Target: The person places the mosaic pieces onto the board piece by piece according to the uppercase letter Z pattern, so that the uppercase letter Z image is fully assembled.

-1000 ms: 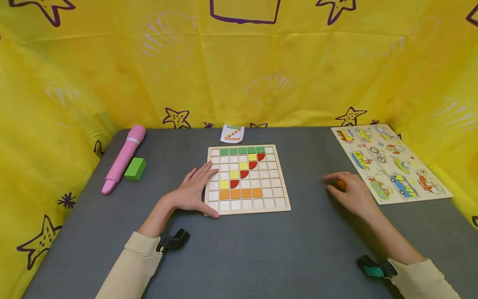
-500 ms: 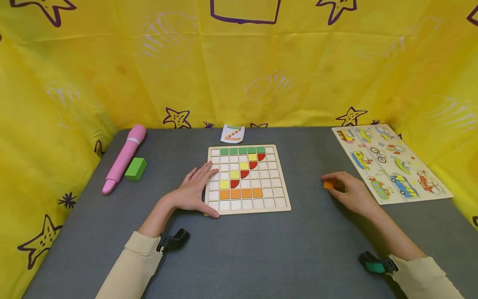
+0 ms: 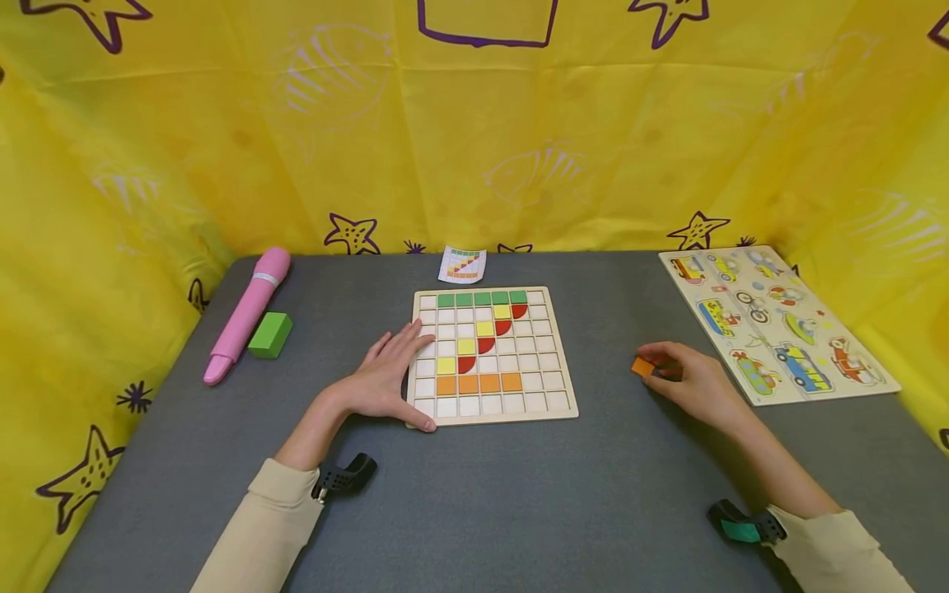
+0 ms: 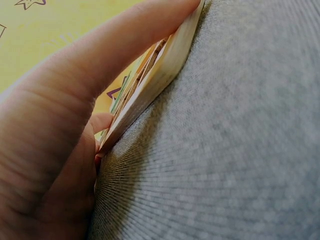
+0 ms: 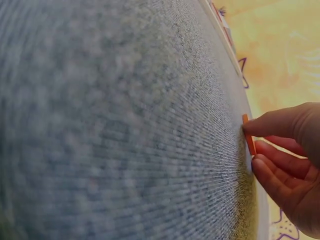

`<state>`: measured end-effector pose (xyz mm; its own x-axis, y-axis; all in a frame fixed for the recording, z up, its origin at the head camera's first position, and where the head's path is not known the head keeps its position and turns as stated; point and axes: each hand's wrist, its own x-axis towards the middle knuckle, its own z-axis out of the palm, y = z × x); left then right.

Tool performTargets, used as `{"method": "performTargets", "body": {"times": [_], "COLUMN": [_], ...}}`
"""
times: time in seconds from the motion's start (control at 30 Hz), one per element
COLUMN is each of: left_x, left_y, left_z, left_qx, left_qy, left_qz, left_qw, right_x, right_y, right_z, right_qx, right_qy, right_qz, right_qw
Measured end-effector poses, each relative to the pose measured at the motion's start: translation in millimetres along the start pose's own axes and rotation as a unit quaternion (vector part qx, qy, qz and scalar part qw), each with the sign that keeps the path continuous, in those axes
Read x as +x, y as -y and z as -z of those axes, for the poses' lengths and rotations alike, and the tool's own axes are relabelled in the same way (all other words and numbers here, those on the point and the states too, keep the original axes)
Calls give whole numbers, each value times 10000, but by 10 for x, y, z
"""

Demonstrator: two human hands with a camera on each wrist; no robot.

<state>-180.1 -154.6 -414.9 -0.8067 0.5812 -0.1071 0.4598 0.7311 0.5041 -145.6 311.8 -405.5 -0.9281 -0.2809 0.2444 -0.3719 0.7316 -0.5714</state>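
Observation:
A wooden grid board (image 3: pixel 539 354) lies at mid-table in the head view, bearing green, yellow and orange square tiles and red quarter-circle tiles. My left hand (image 3: pixel 383 379) rests along the board's left side, fingers spread and straight. Its thumb (image 4: pixel 135 35) touches the near edge of the board in the left wrist view. To the right of the board, my right hand (image 3: pixel 693 380) pinches an orange square tile (image 3: pixel 642 367) between thumb and fingers. In the right wrist view the tile (image 5: pixel 248 135) shows its thin edge, close to the tabletop.
A small pattern card (image 3: pixel 463 264) lies behind the board. The pink microphone-shaped toy (image 3: pixel 247 313) and a green block (image 3: pixel 270 336) are at the left. At the right, a picture puzzle board (image 3: pixel 774 329) lies beyond my right hand. Yellow cloth (image 3: pixel 474 123) hangs behind the table.
My right hand has drawn the orange tile out from under its fingers, slightly leftward, and more of the tile shows at the fingertips. The left hand and the board have stayed put.

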Motion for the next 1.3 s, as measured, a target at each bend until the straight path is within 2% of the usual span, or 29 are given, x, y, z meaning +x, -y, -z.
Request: {"method": "performTargets", "body": {"times": [0.2, 0.57, 0.9, 1.13, 1.3], "left_x": [5, 16, 17, 12, 8], "left_y": [-2, -16, -22, -36, -44], "left_z": [-3, -2, 3, 9, 5], "left_qx": [16, 35, 27, -5, -26], "left_qy": [-12, 23, 20, 15, 42], "left_qz": [-28, 28, 76, 64, 75], "left_qw": [10000, 10000, 10000, 10000, 10000], "right_x": [26, 226, 413, 481, 497], "right_y": [65, 413, 730, 820, 860], "right_z": [-13, -267, -527, -665, -701], "right_qx": [-16, 746, 1114, 954, 933], "right_qy": [39, 495, 1028, 1291, 1383], "right_qz": [-99, -113, 339, 767, 805], "right_qw": [9999, 9959, 9879, 9840, 9827]}}
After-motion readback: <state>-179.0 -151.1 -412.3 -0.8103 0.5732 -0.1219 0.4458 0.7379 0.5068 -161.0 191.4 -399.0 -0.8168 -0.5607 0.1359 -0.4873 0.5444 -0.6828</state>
